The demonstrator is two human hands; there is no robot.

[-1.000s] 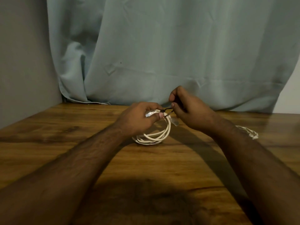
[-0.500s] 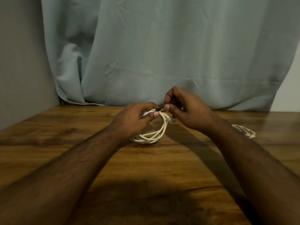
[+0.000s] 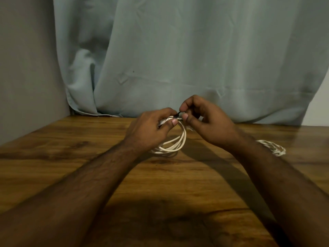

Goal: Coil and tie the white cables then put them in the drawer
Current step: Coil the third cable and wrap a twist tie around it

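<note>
At counter (image 3: 71, 175) centre, left hand (image 3: 149, 129) pinches the light, springy white coil (image 3: 175, 143); right hand (image 3: 204, 122) pinches the black tie (image 3: 177, 114) at twelve o'clock, where binding probably holds best.

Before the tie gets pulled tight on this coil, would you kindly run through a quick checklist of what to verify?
1. Coil held together: ok. The left hand grips the top of the coiled white cable, whose loops lie bundled.
2. Tie in hand: ok. The right hand pinches a small dark tie at the top of the coil.
3. Tie wrapped fully round the loops: cannot tell, fingers hide it.
4. Coil supported: ok. Its lower loops rest on the wooden table.
5. Second cable ready: cannot tell. A white bundle lies past the right forearm, partly hidden.
6. Drawer open: cannot tell, none in view.
</note>
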